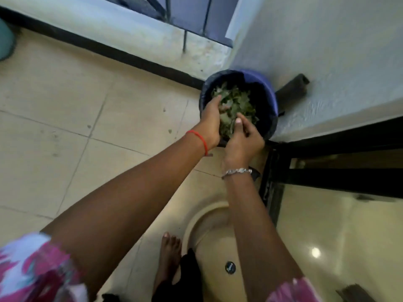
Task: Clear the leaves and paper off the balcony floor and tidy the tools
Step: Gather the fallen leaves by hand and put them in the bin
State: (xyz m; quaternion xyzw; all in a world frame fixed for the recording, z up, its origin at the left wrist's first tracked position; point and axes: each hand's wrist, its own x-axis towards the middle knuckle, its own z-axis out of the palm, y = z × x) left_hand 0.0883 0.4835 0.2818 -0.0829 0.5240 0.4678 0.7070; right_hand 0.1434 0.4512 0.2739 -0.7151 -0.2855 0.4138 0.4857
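Over the bin in the balcony corner, both hands cup one clump of green leaves (234,103) between them. The left hand (210,122), with a red thread (199,138) round its wrist, curls its fingers against the clump's left side. The right hand (242,139), with a silver bracelet (236,171) round its wrist, grips the near side and presses its thumb onto the leaves. The clump sits just above the mouth of the blue bin (271,94), which has a black liner and stands on the tiled floor (65,105) against the white wall (327,51). A dark cylindrical object (292,87) lies beside the bin at the wall; what it is cannot be told. A black door frame (327,144) runs to the right. Nearer the person, a bare foot (169,253) stands next to a cream round basin (207,225).
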